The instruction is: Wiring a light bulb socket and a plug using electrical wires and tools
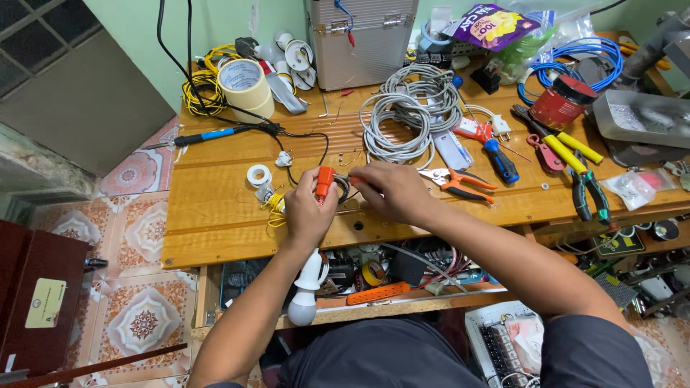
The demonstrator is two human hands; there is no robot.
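Observation:
My left hand (307,208) grips a small orange plug-like part (325,182) with a dark cable coming out of it, held just above the wooden workbench (215,230). Beside it, my right hand (392,190) pinches the cable end next to the orange part; what its fingertips hold is too small to make out. A thin black wire (302,136) runs from the part toward the back of the bench. A small white tape roll (259,174) and a bit of yellow wire (275,207) lie just left of my left hand.
On the bench lie a grey cable coil (410,115), orange-handled cutters (460,183), a blue screwdriver (501,162), yellow-handled pliers (568,147), green-handled pliers (589,194), a masking tape roll (244,86), a red tin (564,102) and a soldering iron (205,136). A white bulb (305,294) sits on the shelf below.

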